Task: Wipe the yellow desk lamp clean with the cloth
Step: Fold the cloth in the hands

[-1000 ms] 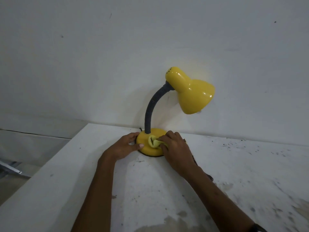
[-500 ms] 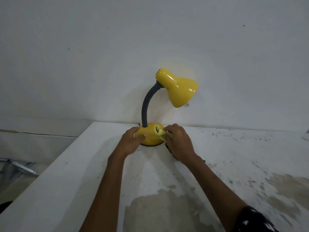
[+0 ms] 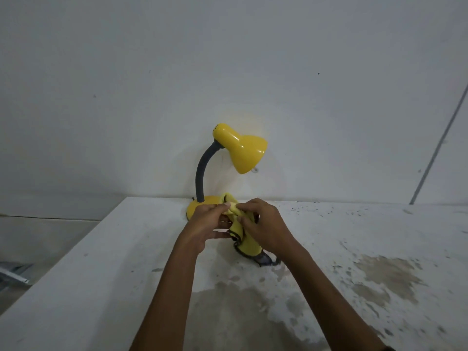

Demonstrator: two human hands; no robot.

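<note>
The yellow desk lamp (image 3: 240, 148) stands at the table's far edge against the wall, with a grey flexible neck and a round yellow base, its shade tilted down to the right. In front of the base, both hands hold a yellow cloth (image 3: 244, 243) with a dark trim, lifted off the lamp. My left hand (image 3: 205, 224) pinches the cloth's upper end. My right hand (image 3: 263, 225) grips the cloth's middle, and the lower part hangs down to the table. The hands hide the front of the lamp base.
The white table (image 3: 101, 274) is stained with dark patches at the front and right. Its left edge drops off to a floor with a metal piece (image 3: 12, 274). A plain wall rises behind, with a thin conduit (image 3: 440, 145) running diagonally at the right.
Both hands came off the lamp base and drew back toward me with the cloth. The left hand, earlier on the base, now also holds the cloth. The camera pulled back.
</note>
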